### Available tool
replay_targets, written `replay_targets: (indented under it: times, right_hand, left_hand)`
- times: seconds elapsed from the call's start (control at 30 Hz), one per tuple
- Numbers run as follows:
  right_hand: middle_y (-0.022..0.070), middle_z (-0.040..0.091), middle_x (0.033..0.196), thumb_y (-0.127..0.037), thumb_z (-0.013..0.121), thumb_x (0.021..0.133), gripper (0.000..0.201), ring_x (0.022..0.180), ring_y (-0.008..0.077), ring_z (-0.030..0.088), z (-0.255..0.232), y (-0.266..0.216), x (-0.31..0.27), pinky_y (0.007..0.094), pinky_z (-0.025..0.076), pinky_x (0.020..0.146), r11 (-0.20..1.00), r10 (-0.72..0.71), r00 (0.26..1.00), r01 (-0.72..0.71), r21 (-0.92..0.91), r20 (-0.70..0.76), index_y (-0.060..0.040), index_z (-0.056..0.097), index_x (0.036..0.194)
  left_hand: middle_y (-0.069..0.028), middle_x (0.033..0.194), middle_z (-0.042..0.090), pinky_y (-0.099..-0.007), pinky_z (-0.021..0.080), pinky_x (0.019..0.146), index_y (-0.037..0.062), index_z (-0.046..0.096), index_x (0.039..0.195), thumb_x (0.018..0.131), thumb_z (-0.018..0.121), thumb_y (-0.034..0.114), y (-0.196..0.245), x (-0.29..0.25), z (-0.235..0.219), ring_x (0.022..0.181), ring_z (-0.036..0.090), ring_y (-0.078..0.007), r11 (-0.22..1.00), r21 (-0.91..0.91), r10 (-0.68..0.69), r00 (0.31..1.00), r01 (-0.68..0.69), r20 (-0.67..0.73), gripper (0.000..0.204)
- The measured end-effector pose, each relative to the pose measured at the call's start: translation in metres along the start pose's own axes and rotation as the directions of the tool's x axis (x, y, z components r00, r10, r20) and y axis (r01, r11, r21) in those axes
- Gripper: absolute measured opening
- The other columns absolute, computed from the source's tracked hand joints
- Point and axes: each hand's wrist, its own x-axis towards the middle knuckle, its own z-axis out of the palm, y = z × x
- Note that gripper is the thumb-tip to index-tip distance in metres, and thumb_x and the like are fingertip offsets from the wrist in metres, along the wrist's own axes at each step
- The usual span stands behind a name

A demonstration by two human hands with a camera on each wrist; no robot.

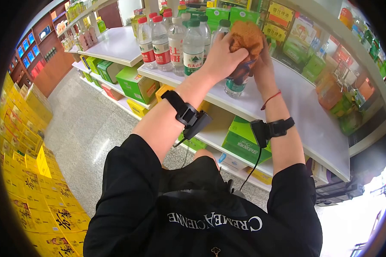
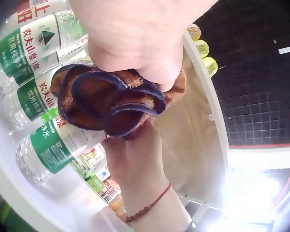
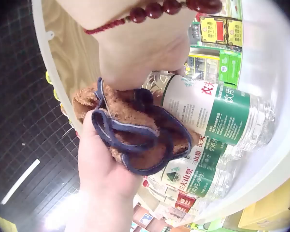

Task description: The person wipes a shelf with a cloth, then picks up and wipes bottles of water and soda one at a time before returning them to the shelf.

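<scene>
A brown cloth [image 1: 247, 36] with dark blue edging is bunched over the upper part of a clear water bottle [image 1: 235, 89] with a green-and-white label. My left hand [image 1: 227, 58] grips the cloth from the left, thumb across its front. On the cloth's right side, my right hand [image 1: 265, 68] holds it near the bottle's top, with most fingers hidden behind. The folded cloth edges [image 2: 111, 101] hang between both hands in the left wrist view. The bottle [image 3: 227, 113] stands upright on the white shelf, close to the right hand in the right wrist view.
More green-label bottles [image 1: 194, 51] and red-capped bottles [image 1: 160, 43] stand in rows to the left. Boxes of beer [image 1: 278, 19] stand behind. Green cartons [image 1: 244, 139] fill the lower shelf. Yellow cartons [image 1: 43, 205] are stacked across the aisle. The shelf's front edge [image 1: 278, 122] runs below my forearms.
</scene>
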Motion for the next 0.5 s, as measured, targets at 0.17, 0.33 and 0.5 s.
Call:
replay_targets:
  times: [0.17,0.33,0.5]
  right_hand:
    - [0.0132,0.041,0.135,-0.010,0.044,0.095,0.047,0.124,0.0237,0.040,-0.008,0.005,0.005,0.0327,0.028,0.106,0.844,-0.281,0.957,0.282,-0.457,0.072,-0.0120,0.031,0.140]
    - [0.0135,0.043,0.135,-0.029,0.047,0.095,0.050,0.126,0.0276,0.039,-0.002,0.007,0.005,0.0342,0.030,0.104,0.852,-0.226,0.974,0.209,-0.480,0.024,-0.0134,0.032,0.140]
    - [0.0129,0.039,0.138,-0.030,0.048,0.095,0.050,0.126,0.0277,0.038,-0.004,0.006,0.004,0.0346,0.029,0.104,0.856,-0.221,0.975,0.197,-0.478,0.007,-0.0149,0.032,0.140]
  left_hand:
    - [-0.0193,0.106,0.046,-0.0391,0.040,0.091,-0.0018,0.054,0.113,0.073,0.060,0.022,-0.028,-0.034,0.003,0.102,0.048,-0.0353,0.990,-0.091,-0.110,0.994,0.112,0.025,0.047]
    - [-0.0215,0.112,0.048,-0.0388,0.039,0.094,-0.0003,0.054,0.115,0.074,0.060,0.022,-0.066,-0.077,0.002,0.107,0.048,-0.0365,0.951,-0.059,-0.292,0.942,0.305,0.166,0.047]
    - [-0.0243,0.109,0.051,-0.0400,0.040,0.093,-0.0008,0.053,0.114,0.074,0.059,0.023,-0.070,-0.078,0.004,0.106,0.048,-0.0391,0.956,0.002,-0.287,0.941,0.292,0.181,0.047]
